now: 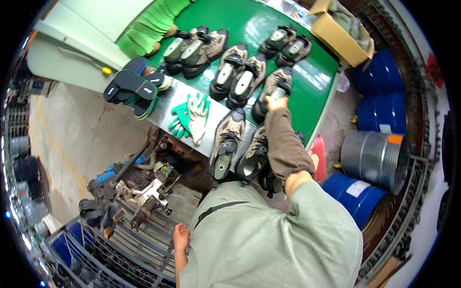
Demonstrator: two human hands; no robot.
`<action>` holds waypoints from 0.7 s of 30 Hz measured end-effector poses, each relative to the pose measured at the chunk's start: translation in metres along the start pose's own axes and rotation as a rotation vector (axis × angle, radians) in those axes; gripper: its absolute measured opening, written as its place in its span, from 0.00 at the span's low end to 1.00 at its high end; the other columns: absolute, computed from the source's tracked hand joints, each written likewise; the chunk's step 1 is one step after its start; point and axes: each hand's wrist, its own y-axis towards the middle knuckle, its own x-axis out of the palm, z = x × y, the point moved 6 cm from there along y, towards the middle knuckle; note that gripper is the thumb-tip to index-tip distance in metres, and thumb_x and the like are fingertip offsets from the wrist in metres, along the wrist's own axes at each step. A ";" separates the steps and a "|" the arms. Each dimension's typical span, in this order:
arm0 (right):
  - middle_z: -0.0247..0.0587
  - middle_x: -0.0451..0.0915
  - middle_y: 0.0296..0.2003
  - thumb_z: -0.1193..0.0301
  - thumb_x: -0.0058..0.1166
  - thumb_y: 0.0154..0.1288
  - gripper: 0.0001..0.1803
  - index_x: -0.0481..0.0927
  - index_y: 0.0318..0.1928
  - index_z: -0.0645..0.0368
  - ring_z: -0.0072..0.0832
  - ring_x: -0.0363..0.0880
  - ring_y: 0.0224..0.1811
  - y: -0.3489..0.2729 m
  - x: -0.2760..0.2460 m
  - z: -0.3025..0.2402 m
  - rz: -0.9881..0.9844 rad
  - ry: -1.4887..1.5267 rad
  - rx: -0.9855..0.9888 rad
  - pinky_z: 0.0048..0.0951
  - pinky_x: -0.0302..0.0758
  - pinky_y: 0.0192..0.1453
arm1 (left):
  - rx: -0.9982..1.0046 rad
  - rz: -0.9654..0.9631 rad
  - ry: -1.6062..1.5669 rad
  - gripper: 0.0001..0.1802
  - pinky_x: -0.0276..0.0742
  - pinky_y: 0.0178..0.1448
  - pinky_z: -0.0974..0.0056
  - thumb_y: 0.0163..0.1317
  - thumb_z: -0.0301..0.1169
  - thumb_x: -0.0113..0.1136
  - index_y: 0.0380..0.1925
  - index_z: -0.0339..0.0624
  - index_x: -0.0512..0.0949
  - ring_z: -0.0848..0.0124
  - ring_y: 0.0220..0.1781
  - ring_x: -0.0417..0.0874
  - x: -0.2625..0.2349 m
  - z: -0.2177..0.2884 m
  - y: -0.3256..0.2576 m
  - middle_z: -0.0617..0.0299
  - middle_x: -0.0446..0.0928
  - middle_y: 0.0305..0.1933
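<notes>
1. Green surface (317,79), shiny, spread from twelve to two o'clock of view centre; a bare metal strip edged its near side.
2. Blue drums (382,113) stood beyond its right end, between two and three o'clock; a grey metal drum (367,156) at three.
3. Greasy machine parts (137,185) lay at eight o'clock, over metal bars.
4. Cardboard box (338,38), open, stuffed with greyish material, at about half past one.
5. Brown-and-black shoes, several with pale inserts, lined the surface; one pair (192,50) at eleven o'clock.
6. Handled shoe (267,91) lay between one and two o'clock, toe pointing away.
7. Green-and-white gloves (194,117) rested on the metal strip at ten.
8. Right hand (276,102) pinched the handled shoe near its opening; fingertips partly hidden.
9. Left hand (181,236) hung at seven, fingers loosely curled; how tightly, could not tell.
</notes>
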 end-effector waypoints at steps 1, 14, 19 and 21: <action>0.51 0.82 0.41 0.57 0.73 0.40 0.37 0.75 0.48 0.68 0.41 0.82 0.43 0.008 -0.013 0.003 -0.064 -0.014 -0.007 0.40 0.77 0.49 | -0.005 0.022 -0.005 0.26 0.78 0.55 0.63 0.58 0.26 0.66 0.56 0.37 0.70 0.68 0.51 0.80 0.001 0.025 -0.010 0.50 0.77 0.53; 0.33 0.78 0.42 0.67 0.61 0.44 0.34 0.72 0.56 0.64 0.24 0.76 0.42 -0.164 -0.130 -0.104 -1.087 0.457 -0.276 0.24 0.73 0.49 | 0.898 0.366 0.742 0.41 0.64 0.71 0.51 0.56 0.34 0.69 0.69 0.44 0.61 0.51 0.67 0.67 -0.042 0.337 -0.065 0.50 0.64 0.68; 0.34 0.77 0.46 0.66 0.66 0.44 0.41 0.69 0.62 0.66 0.23 0.73 0.48 -0.285 -0.054 -0.134 -1.659 -0.070 -0.405 0.25 0.69 0.56 | 1.321 0.522 0.891 0.43 0.60 0.74 0.50 0.49 0.29 0.69 0.67 0.46 0.61 0.52 0.72 0.62 -0.068 0.382 -0.120 0.48 0.61 0.70; 0.38 0.77 0.50 0.66 0.66 0.44 0.45 0.66 0.65 0.67 0.25 0.71 0.53 -0.350 -0.022 -0.147 -1.958 -0.358 -0.499 0.27 0.67 0.60 | 1.331 0.580 1.033 0.33 0.63 0.73 0.50 0.58 0.29 0.59 0.65 0.46 0.63 0.52 0.70 0.65 -0.081 0.350 -0.127 0.48 0.64 0.68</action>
